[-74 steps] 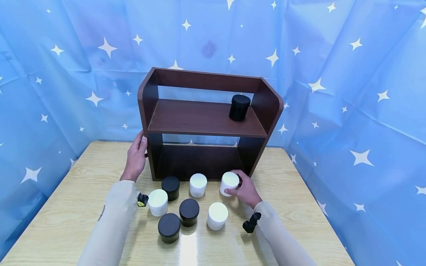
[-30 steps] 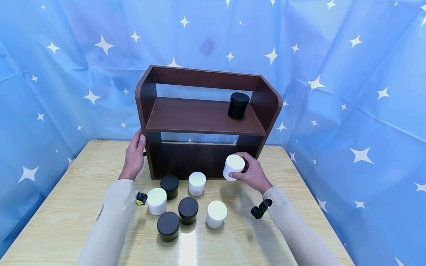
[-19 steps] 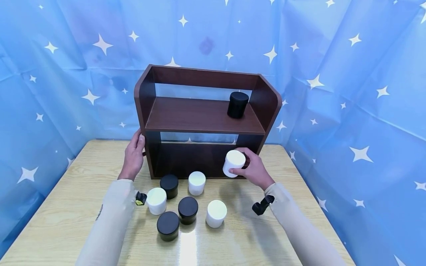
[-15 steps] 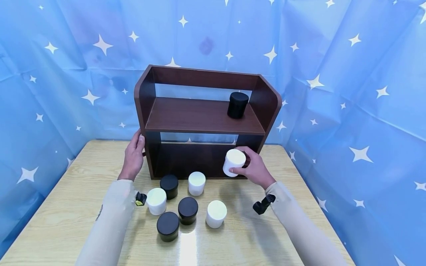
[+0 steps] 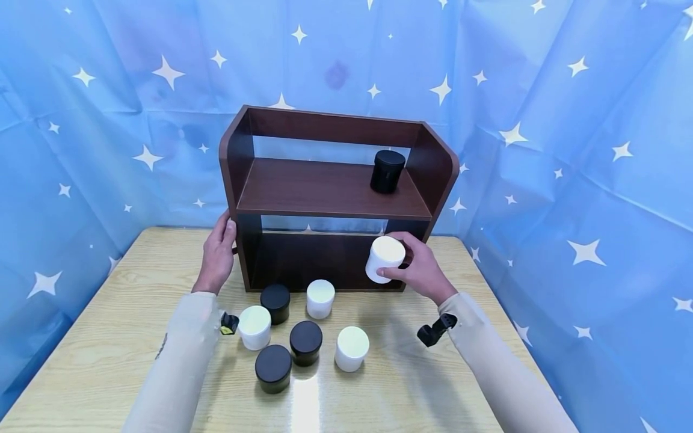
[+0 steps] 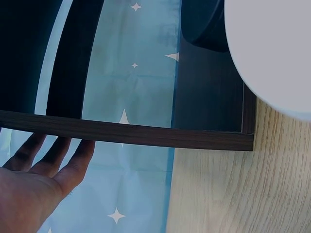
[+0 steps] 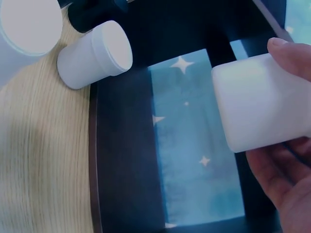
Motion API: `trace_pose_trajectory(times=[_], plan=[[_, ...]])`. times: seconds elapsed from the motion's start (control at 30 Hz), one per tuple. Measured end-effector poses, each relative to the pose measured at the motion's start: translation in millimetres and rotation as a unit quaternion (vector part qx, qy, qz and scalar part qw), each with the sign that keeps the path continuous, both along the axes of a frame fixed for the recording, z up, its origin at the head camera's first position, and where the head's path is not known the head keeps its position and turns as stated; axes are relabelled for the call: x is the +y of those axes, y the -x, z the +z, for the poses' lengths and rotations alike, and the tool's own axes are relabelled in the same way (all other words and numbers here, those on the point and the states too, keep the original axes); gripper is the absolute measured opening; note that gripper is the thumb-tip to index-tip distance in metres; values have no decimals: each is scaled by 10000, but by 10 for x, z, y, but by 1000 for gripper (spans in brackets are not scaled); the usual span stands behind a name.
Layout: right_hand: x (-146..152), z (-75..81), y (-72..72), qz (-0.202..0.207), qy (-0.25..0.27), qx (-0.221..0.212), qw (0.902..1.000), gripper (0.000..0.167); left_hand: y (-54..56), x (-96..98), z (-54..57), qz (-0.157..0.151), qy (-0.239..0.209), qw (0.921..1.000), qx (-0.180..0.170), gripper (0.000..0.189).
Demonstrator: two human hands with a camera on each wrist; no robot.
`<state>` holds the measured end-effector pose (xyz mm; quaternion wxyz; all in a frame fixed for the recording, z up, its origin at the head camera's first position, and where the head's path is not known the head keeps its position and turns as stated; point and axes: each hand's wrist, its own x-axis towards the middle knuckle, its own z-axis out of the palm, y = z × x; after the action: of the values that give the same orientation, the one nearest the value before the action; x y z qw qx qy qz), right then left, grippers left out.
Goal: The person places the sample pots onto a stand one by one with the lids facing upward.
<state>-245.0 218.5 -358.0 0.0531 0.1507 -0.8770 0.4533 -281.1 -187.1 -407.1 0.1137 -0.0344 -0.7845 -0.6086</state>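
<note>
My right hand (image 5: 425, 270) grips a white lidded jar (image 5: 384, 258) between thumb and fingers. It holds the jar off the table, slightly tilted, in front of the lower right part of a dark brown two-tier shelf (image 5: 335, 198). In the right wrist view the jar (image 7: 262, 104) hides part of that hand's fingers. My left hand (image 5: 218, 252) rests against the shelf's outer left side; in the left wrist view its extended fingers (image 6: 77, 160) touch the side panel (image 6: 146, 136). On the upper tier, at the right, stands a black jar (image 5: 387, 172).
On the wooden table (image 5: 108, 337) before the shelf stand several jars: a black jar (image 5: 275, 305) and a white jar (image 5: 320, 299) nearest it, then another white jar (image 5: 255, 328), two more black ones and a white jar (image 5: 352, 349). A blue star-patterned curtain (image 5: 541, 180) surrounds the table.
My right hand has lifted the white jar off the table, and moved it up and slightly right, before the lower tier. My left hand stays at the shelf's side.
</note>
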Motion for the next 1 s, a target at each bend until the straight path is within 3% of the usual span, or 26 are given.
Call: trace_pose_trajectory(times=[1.0], plan=[[-42,283,-7,233,222,235,9992,68,-3,3,0,-34,33,10000,39,63]])
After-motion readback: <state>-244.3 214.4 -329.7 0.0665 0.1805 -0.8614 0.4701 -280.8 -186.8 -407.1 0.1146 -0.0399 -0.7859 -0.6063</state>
